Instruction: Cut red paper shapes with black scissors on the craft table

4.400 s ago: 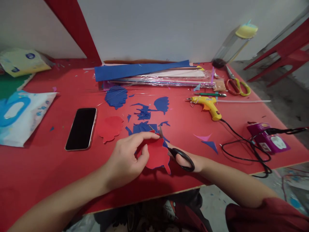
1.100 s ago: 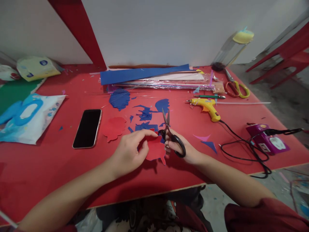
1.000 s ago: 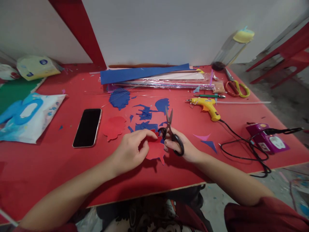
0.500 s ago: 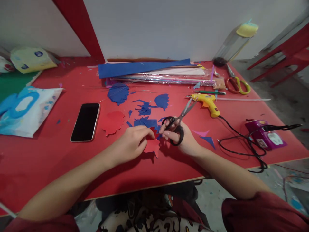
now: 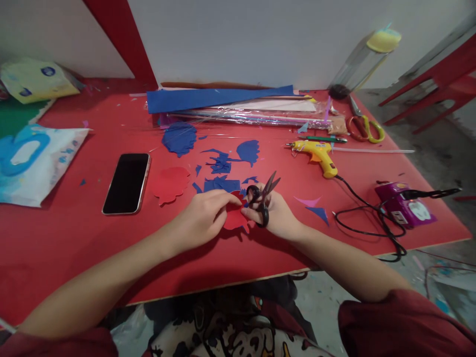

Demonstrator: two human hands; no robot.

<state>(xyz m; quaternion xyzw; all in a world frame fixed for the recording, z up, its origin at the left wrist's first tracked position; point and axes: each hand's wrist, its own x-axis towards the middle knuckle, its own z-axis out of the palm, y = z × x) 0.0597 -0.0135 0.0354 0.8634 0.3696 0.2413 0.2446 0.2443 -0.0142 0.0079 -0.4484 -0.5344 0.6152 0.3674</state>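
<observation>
My left hand (image 5: 204,215) is closed on a red scalloped cutout (image 5: 235,219), thumb below and fingers on top, just above the table. Beside it my right hand (image 5: 279,214) has its fingers through the handles of black-handled scissors (image 5: 265,197). Their blades are slightly apart and point up and away from the cutout. My right thumb and fingertips are at the cutout's right edge; whether they pinch it I cannot tell. A second red cutout (image 5: 171,184) lies left of my hands. Blue scraps (image 5: 221,184) and a blue scalloped cutout (image 5: 248,151) lie just beyond.
A phone (image 5: 127,183) and a wipes pack (image 5: 40,163) lie left. On the right are a yellow glue gun (image 5: 316,154), a purple box (image 5: 403,204) with black cables, and other scissors (image 5: 362,124). Blue strips (image 5: 223,99) and wrapped sticks lie along the back; a bottle (image 5: 362,64) stands behind.
The scissors have swung in my right hand, their blades now lower and closer to my fingers. My right fingers have come up to the red cutout's edge, and the cutout has tilted slightly.
</observation>
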